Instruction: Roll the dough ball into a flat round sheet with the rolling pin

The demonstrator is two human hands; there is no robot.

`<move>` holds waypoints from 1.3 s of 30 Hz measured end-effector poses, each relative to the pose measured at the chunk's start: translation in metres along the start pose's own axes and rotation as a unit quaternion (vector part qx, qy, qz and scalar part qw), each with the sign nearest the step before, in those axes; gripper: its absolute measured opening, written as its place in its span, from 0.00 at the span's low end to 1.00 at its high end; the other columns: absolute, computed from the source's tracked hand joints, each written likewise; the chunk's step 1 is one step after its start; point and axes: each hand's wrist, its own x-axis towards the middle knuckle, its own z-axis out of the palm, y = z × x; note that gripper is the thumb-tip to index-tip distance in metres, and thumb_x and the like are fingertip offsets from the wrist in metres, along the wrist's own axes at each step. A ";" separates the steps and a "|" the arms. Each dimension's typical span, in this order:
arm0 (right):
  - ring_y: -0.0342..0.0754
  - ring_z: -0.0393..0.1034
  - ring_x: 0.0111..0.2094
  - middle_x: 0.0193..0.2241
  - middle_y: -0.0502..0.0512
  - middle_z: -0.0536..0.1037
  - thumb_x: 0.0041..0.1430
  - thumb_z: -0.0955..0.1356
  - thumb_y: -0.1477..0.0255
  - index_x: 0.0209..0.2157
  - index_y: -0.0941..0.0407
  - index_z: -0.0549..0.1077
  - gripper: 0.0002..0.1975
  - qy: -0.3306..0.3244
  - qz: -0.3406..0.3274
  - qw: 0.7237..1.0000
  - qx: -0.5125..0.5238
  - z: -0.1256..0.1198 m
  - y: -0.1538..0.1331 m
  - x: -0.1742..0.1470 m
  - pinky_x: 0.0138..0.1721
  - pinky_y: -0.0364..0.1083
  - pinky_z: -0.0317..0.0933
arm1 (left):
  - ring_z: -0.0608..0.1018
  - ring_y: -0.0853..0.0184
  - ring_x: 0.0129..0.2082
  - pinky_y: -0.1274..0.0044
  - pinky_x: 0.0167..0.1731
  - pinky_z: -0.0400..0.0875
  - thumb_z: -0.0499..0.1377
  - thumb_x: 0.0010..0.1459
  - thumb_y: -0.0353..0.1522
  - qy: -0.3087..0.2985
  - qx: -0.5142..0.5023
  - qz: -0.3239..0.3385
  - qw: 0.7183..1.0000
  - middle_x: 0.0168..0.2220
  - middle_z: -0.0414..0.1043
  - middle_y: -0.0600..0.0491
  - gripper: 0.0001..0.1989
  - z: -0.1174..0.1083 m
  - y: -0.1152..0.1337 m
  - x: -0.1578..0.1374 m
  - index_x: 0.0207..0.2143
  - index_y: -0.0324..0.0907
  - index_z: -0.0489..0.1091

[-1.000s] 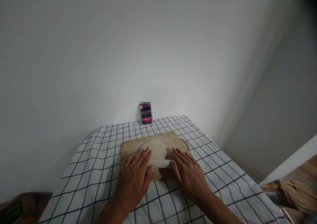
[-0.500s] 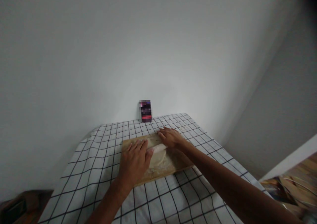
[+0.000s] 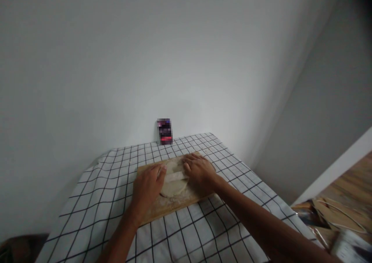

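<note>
A pale rolling pin lies across a flat, roundish sheet of dough, which shows on both sides of it. Underneath is a floury wooden board. My left hand is curled over the pin's left end, fingers bent and thumb toward the middle. Over the right end sits my right hand, its fingers bent down around the pin. Both pin ends are hidden by my hands.
The board rests on a table with a white, black-checked cloth. A small dark box-like thing, blurred out, stands at the back against the white wall. Low at the right, a cable and other items lie by a wooden floor.
My fingers, stretched out flatter over the rolling pin before, are now more bent around it. The pin lies more level, and more dough shows in front. The whole view has shifted slightly.
</note>
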 end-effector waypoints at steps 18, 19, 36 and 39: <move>0.55 0.64 0.70 0.66 0.54 0.76 0.75 0.59 0.66 0.58 0.50 0.78 0.21 0.050 0.091 0.992 0.066 0.004 -0.037 -0.059 0.69 0.59 0.54 | 0.80 0.55 0.62 0.56 0.67 0.71 0.49 0.74 0.39 0.139 0.010 0.141 0.980 0.63 0.78 0.46 0.23 0.020 -0.016 -0.070 0.63 0.42 0.73; 0.56 0.63 0.70 0.66 0.54 0.75 0.75 0.59 0.65 0.58 0.50 0.78 0.21 0.041 0.091 0.993 0.064 0.002 -0.036 -0.054 0.70 0.60 0.53 | 0.80 0.55 0.62 0.56 0.68 0.70 0.49 0.74 0.40 0.134 0.008 0.135 0.982 0.63 0.78 0.47 0.23 0.020 -0.017 -0.070 0.63 0.43 0.73; 0.58 0.76 0.57 0.55 0.58 0.83 0.77 0.55 0.63 0.49 0.51 0.79 0.23 -0.056 -0.008 0.998 -0.006 -0.010 -0.014 0.048 0.58 0.63 0.68 | 0.83 0.54 0.54 0.64 0.56 0.76 0.45 0.74 0.37 0.007 0.063 0.033 0.997 0.54 0.83 0.43 0.23 -0.002 -0.016 0.008 0.55 0.41 0.77; 0.55 0.73 0.60 0.60 0.57 0.80 0.78 0.55 0.63 0.54 0.51 0.77 0.21 -0.054 -0.014 0.998 -0.009 -0.017 -0.014 0.031 0.60 0.61 0.67 | 0.82 0.54 0.55 0.62 0.58 0.75 0.44 0.72 0.37 0.037 0.038 0.074 0.996 0.55 0.82 0.42 0.23 -0.002 -0.018 -0.001 0.52 0.42 0.77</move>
